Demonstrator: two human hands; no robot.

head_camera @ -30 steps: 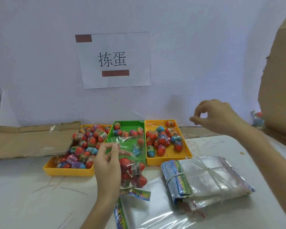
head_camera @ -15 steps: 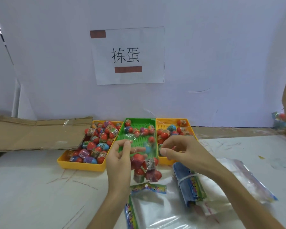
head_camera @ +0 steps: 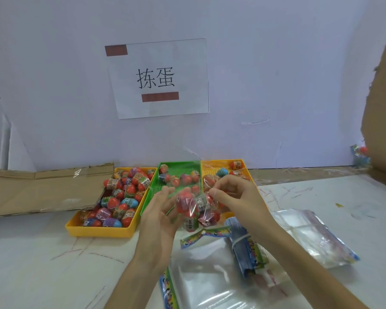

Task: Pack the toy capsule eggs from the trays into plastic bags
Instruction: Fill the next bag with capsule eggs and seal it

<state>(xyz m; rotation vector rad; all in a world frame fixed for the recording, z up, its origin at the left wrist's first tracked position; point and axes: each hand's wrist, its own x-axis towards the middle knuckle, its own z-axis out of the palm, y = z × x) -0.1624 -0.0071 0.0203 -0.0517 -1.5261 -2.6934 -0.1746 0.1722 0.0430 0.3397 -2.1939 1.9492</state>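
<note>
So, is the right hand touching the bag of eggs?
Touching. The head view shows the right hand pinching the bag at its clear top edge, between thumb and fingers.

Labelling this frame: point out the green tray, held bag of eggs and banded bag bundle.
green tray (head_camera: 178, 163), head view, far rim.
bag of eggs (head_camera: 194, 208), head view, middle.
bag bundle (head_camera: 245, 253), head view, banded edge.

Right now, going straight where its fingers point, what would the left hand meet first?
Probably the green tray; the left hand points forward over it, beside the bag of eggs the right hand pinches. Depth is unclear.
</note>
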